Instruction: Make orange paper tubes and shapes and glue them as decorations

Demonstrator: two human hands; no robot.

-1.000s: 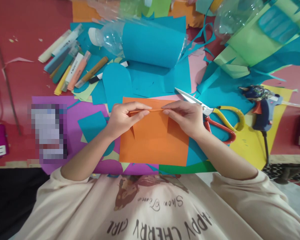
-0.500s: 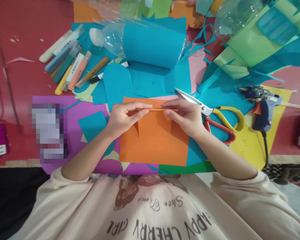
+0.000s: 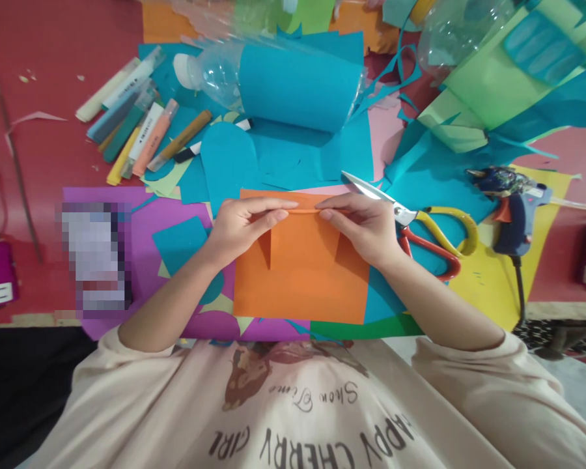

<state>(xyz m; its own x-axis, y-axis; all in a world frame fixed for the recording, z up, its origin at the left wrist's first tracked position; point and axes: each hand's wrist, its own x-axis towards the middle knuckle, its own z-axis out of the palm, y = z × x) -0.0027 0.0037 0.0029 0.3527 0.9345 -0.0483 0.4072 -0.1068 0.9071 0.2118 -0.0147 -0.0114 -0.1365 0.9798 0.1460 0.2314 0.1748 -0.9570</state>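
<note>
An orange paper sheet (image 3: 300, 277) lies flat in front of me on purple and teal paper. My left hand (image 3: 241, 228) and my right hand (image 3: 364, 228) both pinch a raised orange flap (image 3: 305, 231) of that sheet along its top fold, fingertips almost meeting in the middle. The flap stands up between two cuts in the sheet. Both hands are closed on the fold.
Yellow-and-red scissors (image 3: 420, 225) lie just right of my right hand. A blue glue gun (image 3: 512, 208) rests farther right. A clear bottle wrapped in teal paper (image 3: 283, 81) lies beyond, markers (image 3: 137, 127) at the upper left, paper scraps all around.
The fold held by both hands has moved slightly away from me and the flap has been raised higher. My arms have stayed in place.
</note>
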